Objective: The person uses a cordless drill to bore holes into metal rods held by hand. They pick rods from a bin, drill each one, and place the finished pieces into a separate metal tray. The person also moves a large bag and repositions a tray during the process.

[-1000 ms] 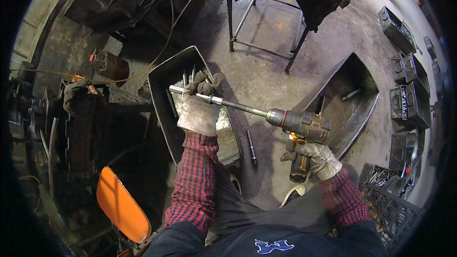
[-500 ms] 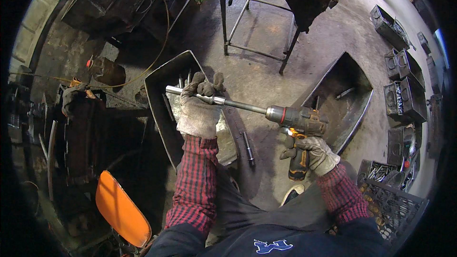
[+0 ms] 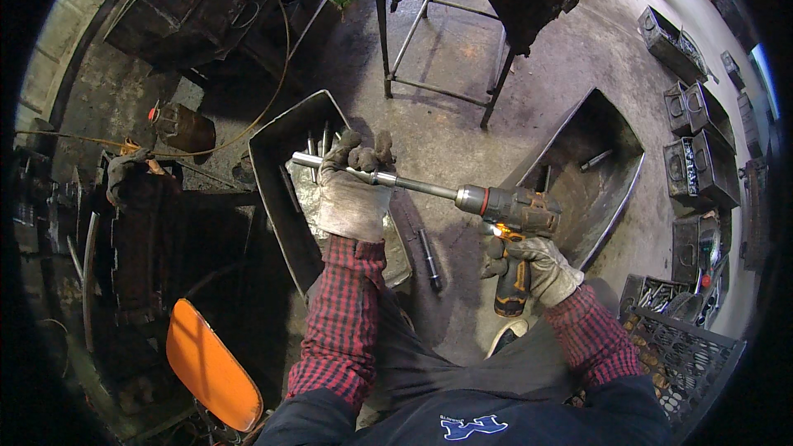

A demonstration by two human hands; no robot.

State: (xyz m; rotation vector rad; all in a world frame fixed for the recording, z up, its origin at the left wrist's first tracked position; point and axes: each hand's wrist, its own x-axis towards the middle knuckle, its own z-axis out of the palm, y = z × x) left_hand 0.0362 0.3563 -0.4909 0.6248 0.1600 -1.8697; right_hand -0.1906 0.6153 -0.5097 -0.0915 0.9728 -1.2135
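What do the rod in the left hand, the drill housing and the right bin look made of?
Rod: likely steel, smooth; bright silvery glints.
Drill housing: probably moulded plastic, dark with yellow parts; grime leaves it open.
Right bin: seemingly sheet metal, dull grey; thin rim and scuffed walls suggest it.

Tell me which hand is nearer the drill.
Right. The right hand holds the drill by its handle; the left hand is away to its left, around the metal tube beyond the shaft.
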